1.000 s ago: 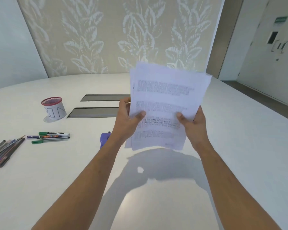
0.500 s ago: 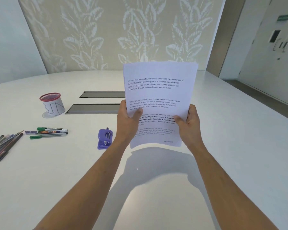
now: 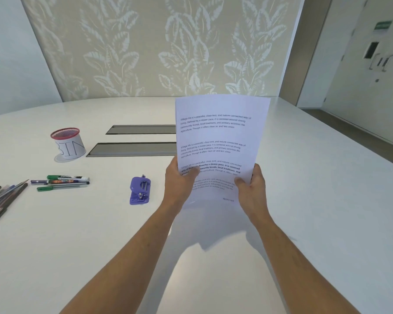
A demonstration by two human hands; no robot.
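A second ago the stack of printed sheets [image 3: 218, 137] was fanned and skewed, its edges stepped and its print blurred. Half a second ago the edges had already come together, and now they lie flush, so the pile reads as one clean rectangle. It also sits a little lower and further right in the frame than it did half a second ago. The purple hole punch [image 3: 140, 191], mostly hidden behind the left wrist a second ago, now shows whole on the worktop [image 3: 315, 200], left of centre and well apart from that wrist.

The stack is right of centre in the frame, held up over the worktop. Its long axis runs up and down the picture, leaning slightly to the right at the top. The top edge points to the patterned wall and the printed face is turned to the camera, with the lines of text reading upright. I cannot tell whether the bottom edge touches the worktop.

The left grip [image 3: 178, 184] holds the lower left edge, thumb pressed on the printed face and fingers hidden behind the paper. The right grip [image 3: 252, 189] pinches the lower right edge the same way, thumb in front.

At middle left stand a red-rimmed cup [image 3: 69, 143] marked BIN, a few markers [image 3: 64, 182] below it and a bundle of pens [image 3: 2, 198] at the left edge.
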